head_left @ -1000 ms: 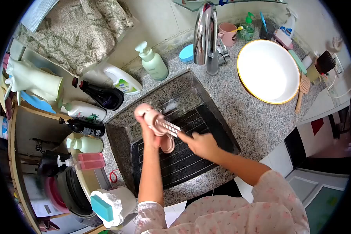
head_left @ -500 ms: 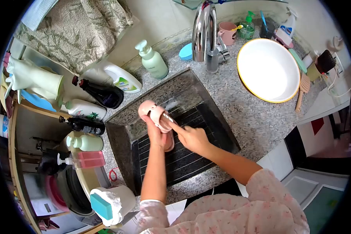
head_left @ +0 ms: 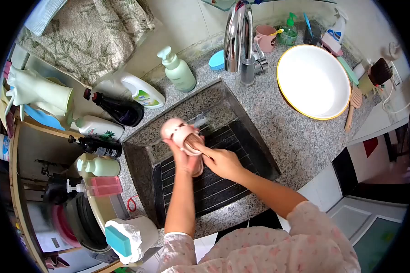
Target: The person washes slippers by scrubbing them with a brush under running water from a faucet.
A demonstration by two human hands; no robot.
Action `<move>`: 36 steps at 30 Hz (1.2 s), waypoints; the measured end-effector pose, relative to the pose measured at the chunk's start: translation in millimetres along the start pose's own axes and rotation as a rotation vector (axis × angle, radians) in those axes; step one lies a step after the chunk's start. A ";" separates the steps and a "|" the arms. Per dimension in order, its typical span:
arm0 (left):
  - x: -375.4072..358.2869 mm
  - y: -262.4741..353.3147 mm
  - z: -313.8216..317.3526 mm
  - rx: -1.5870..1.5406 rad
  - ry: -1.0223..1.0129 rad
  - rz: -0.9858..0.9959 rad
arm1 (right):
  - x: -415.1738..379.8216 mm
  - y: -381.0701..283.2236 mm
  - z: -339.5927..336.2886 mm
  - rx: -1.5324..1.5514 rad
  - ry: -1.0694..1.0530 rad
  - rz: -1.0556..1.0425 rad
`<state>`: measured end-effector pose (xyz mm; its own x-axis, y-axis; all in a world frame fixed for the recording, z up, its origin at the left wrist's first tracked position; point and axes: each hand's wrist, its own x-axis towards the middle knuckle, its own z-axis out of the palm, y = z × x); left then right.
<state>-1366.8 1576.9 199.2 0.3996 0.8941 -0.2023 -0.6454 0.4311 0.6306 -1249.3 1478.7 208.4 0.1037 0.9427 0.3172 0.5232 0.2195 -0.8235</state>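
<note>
A pale pink sandal with cut-outs in its upper is held above the sink, tilted with its rounded toe pointing up and to the left. My left hand is wrapped round its side and underside. Some of those fingers are hidden behind it. My right hand has its fingers stretched out into the foot opening, so their tips are out of sight. Beneath both hands lies a dark grid-lined mat on the sink floor.
The chrome tap rises behind the sink. A white basin with a yellow rim stands on the right counter. Along the left are pump bottles, including a light green one, and a tub with a blue-green sponge.
My right hand has shifted slightly left, and its fingers reach deeper into the sandal. The sandal has turned a little in my left hand.
</note>
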 end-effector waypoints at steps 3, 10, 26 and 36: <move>8.8 13.5 0.3 -0.066 0.013 0.044 | -17.3 -1.9 5.9 0.048 -0.051 0.018; 5.5 2.0 0.6 -0.081 0.011 -0.058 | 0.3 9.9 5.4 -0.253 0.047 -0.128; 3.8 -16.6 -7.0 -0.140 0.200 -0.052 | 7.0 17.1 14.6 -0.253 -0.014 -0.044; 8.4 -12.1 -1.5 -0.168 0.057 0.005 | -0.5 4.3 4.6 -0.049 -0.067 -0.014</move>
<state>-1356.6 1579.4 188.8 0.3614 0.8997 -0.2448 -0.7492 0.4364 0.4982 -1251.0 1480.3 202.6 0.0399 0.9547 0.2948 0.5648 0.2219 -0.7949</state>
